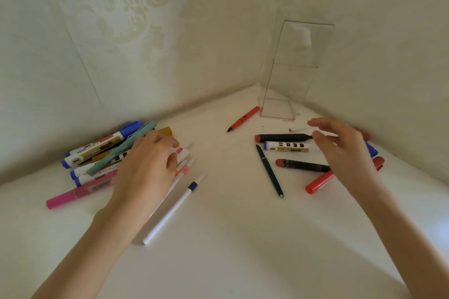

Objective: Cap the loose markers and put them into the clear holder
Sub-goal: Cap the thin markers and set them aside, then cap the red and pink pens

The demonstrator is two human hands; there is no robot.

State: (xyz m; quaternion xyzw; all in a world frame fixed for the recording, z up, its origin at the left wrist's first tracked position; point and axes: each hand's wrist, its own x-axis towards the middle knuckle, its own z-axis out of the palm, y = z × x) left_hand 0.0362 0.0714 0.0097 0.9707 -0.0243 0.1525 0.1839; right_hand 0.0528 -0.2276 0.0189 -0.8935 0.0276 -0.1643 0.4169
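A clear holder stands in the far corner against the wall. On the left lies a pile of markers with blue, gold, teal and pink bodies. My left hand rests on that pile, fingers lying over thin white pens; whether it grips one is hidden. On the right lie a black marker with a red end, a white marker, a dark marker and a red cap. My right hand hovers over them, fingers spread and holding nothing.
A red fountain pen lies uncapped in front of the holder. A dark green pen lies at centre right, and a white pen with a blue band at centre. Patterned walls meet in the corner behind the white tabletop.
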